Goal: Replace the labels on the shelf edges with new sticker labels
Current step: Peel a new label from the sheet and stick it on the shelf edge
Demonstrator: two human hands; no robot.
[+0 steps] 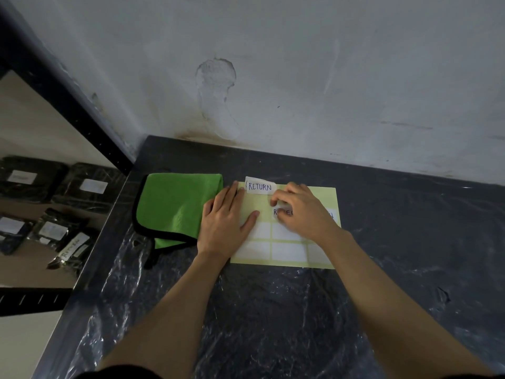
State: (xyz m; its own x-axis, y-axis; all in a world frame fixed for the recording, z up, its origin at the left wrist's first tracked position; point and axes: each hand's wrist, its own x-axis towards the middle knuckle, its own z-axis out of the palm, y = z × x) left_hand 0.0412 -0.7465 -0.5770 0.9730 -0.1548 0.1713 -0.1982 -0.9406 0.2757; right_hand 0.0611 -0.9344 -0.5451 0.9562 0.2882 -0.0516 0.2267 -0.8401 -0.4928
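My left hand (228,217) flat, fingers spread, pinning left edge of sticker sheet (284,258) on dark bench (410,242). My right hand (297,210) pinches RETURN label (259,185), lifted at sheet's far edge. Green cloth (175,206) touches left hand. Shelf (41,203) with labelled bags far left.
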